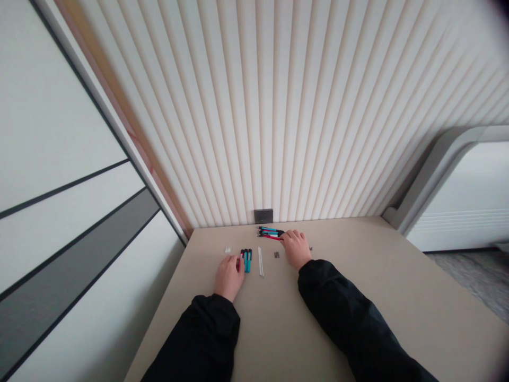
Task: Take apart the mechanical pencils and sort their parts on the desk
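Observation:
My left hand [229,276] rests on the beige table [278,329] with curled fingers touching a small row of teal and red pens [246,259]. My right hand [296,248] lies farther back, its fingers closed on one end of a bundle of teal, red and black pens [269,232] that lies near the wall. Between the hands lie thin white sticks [261,261] and a small dark piece [277,255]. Both arms wear black sleeves.
A ribbed cream wall [278,106] rises behind the table, with a dark socket plate [263,216] at its base. Tiny white bits [228,249] lie left of the pens. A white cabinet [469,201] stands to the right, and panelled wall to the left.

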